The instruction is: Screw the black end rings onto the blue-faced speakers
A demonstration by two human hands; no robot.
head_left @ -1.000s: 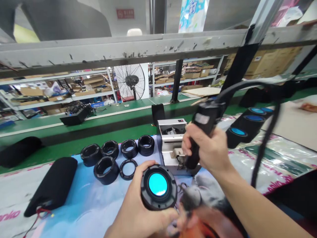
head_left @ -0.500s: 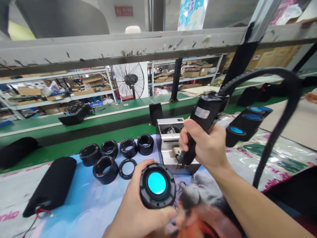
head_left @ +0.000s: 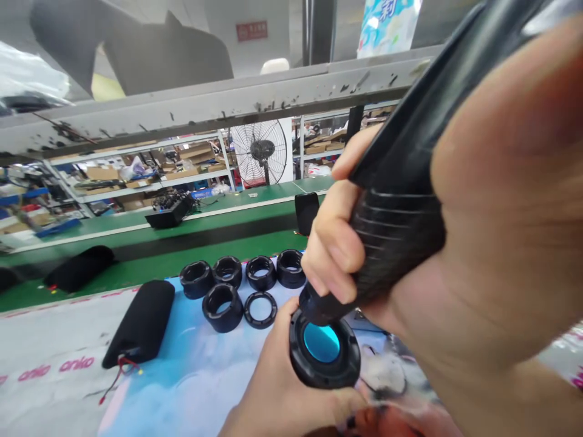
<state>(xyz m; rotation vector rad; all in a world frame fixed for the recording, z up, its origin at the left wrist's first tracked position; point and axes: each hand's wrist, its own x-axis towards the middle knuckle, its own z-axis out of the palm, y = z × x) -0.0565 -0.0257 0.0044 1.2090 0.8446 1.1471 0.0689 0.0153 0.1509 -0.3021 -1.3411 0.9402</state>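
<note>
While the right hand (head_left: pixel 496 200) fills the right side of the frame, closed tight around the ribbed grip of a black electric screwdriver (head_left: pixel 392 237), the left hand (head_left: pixel 277 388) cups a round black housing (head_left: pixel 325 377) from below, its fingers (head_left: pixel 339 403) curled under the lower edge and holding it firmly. The housing sits low and just right of centre, tilted, with its cyan lens (head_left: pixel 321 343) facing up toward the camera. The screwdriver's dark nose (head_left: pixel 316 306) meets the housing's upper left rim, though its tip is hidden, so I cannot tell whether it has entered anything. Left of the hands, on a table (head_left: pixel 54 358) covered with a printed sheet, six black rings (head_left: pixel 207 309) stand in two rows, the nearest a thin flat ring (head_left: pixel 246 309) near the housing. Further left lies a black padded cylinder (head_left: pixel 139 325) with red wires (head_left: pixel 119 367) trailing from its end. A long green table (head_left: pixel 182 227) runs behind, and a pedestal fan (head_left: pixel 262 152) stands beyond it, upper centre
</note>
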